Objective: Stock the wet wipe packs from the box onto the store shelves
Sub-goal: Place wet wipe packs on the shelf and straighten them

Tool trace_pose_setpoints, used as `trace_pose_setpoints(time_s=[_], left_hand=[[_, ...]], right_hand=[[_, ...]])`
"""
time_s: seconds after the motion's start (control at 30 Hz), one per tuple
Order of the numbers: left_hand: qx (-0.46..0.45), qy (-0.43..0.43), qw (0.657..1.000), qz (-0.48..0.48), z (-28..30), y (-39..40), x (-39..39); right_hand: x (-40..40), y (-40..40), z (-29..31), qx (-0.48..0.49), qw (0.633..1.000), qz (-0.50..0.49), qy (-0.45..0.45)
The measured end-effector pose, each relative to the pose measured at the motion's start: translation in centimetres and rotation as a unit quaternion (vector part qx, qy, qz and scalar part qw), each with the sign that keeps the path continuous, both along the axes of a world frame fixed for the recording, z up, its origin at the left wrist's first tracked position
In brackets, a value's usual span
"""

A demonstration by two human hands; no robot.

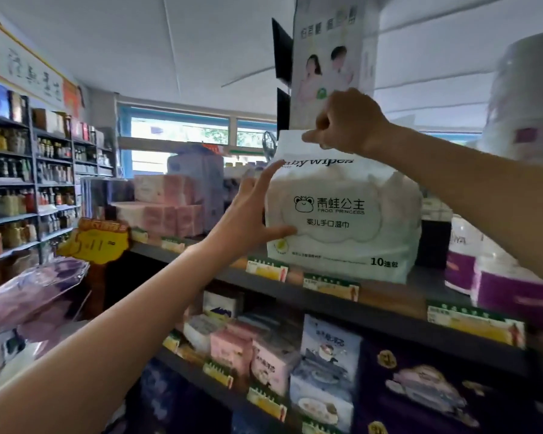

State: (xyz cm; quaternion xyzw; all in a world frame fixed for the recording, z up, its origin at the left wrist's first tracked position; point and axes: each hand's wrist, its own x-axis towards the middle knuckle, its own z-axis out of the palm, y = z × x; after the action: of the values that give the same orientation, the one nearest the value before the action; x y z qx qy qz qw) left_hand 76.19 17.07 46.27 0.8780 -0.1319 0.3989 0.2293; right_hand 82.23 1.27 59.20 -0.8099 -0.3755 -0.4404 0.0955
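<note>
Large white wet wipe pack point(342, 214), printed "baby wipes" and "10" at lower right, stands upright on the top shelf point(389, 303), its base on the shelf board near the front edge. Right hand point(347, 122): fingers curled, pinching the pack's flat top flap from above. Left hand point(251, 214): fingers straight and spread, palm pressed flat against the pack's left side, thumb lying on the front face. Behind the pack a poster board point(329, 57) rises toward the ceiling. Right of the pack, on the same shelf: a dark box just beside it, then purple-and-white tissue packs point(511, 292); above those, a blurred wrapped bundle of paper rolls point(527, 98). Left of the pack, farther back: pink tissue packs point(166, 202) stacked on the shelf. Yellow-and-green price tags point(331, 286) line the shelf's front edge. Shelf below holds small pink and white boxes point(251, 355) and dark purple packs point(430, 389). Far left: a wall rack of bottles point(16, 195); a yellow price sign point(96, 242) with numerals too blurred to read; clear-wrapped purple goods point(38, 289) below it. Windows point(182, 130) at the back.
</note>
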Motion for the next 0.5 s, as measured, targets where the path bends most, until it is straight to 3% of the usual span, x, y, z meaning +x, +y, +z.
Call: trace_pose_setpoints(time_s=[0.27,0.5], left_hand=[[0.103,0.025,0.993,-0.058,1.4,0.0,11.1],[0.135,0.075,0.982,-0.111,0.3,-3.1,18.6]], right_hand=[[7.0,-2.0,1.0,-0.043,0.975,-0.089,0.198],[13.4,-3.3,-0.9,-0.106,0.960,-0.231,0.119]])
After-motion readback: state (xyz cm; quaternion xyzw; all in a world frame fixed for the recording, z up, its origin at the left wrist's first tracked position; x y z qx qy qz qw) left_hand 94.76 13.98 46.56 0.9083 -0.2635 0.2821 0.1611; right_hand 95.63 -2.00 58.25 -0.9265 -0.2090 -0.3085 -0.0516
